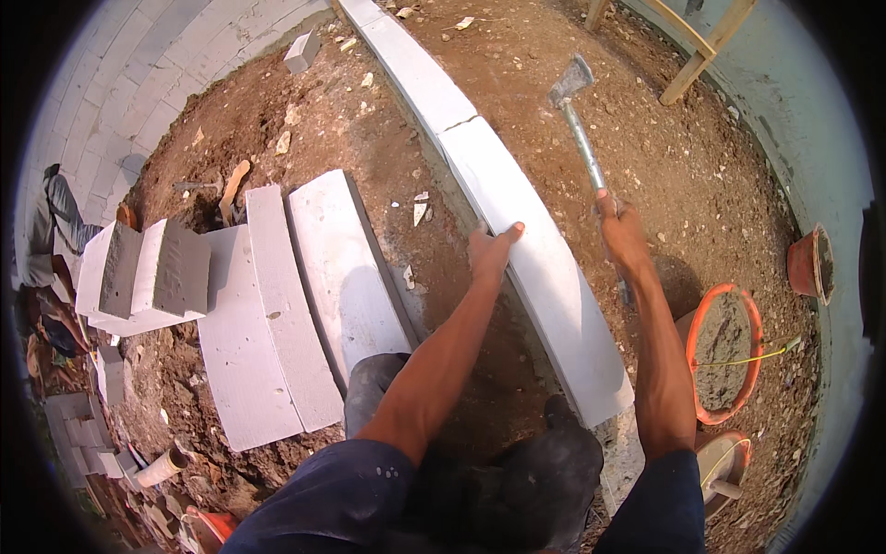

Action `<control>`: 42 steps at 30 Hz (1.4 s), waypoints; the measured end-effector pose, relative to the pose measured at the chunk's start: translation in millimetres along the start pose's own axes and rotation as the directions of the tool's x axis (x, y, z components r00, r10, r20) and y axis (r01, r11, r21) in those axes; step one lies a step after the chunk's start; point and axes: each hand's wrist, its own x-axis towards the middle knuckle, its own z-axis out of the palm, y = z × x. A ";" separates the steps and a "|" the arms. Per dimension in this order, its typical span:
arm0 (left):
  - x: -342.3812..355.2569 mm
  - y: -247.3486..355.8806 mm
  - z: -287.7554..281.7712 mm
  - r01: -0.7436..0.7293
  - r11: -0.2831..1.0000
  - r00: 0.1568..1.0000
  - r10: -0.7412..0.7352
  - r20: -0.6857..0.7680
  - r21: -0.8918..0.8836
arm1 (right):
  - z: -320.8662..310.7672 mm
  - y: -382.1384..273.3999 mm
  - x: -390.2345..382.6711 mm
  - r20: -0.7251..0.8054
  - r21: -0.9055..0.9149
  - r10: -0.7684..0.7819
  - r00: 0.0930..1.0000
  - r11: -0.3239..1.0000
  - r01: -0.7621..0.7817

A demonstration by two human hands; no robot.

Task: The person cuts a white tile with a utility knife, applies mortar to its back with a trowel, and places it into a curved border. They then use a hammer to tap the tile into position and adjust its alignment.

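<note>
I'm looking down at rough brown ground (720, 208), strewn with pale chips (283, 142). Across it I see a row of white blocks (480, 171) laid end to end. Left of that, pale slabs (343, 263) lie close together, and a small block (302, 53) sits farther off. On my right stand an orange-rimmed bucket (758, 325) of grey mortar and a reddish bucket (803, 266).

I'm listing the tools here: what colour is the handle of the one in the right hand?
The handle is silvery grey, best seen in the head view.
</note>
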 end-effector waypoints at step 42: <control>17.0 102.4 19.0 -0.735 -0.366 0.652 -0.151 0.743 0.571 | 92.4 103.2 70.9 0.419 0.410 -0.122 0.900 0.909 -0.068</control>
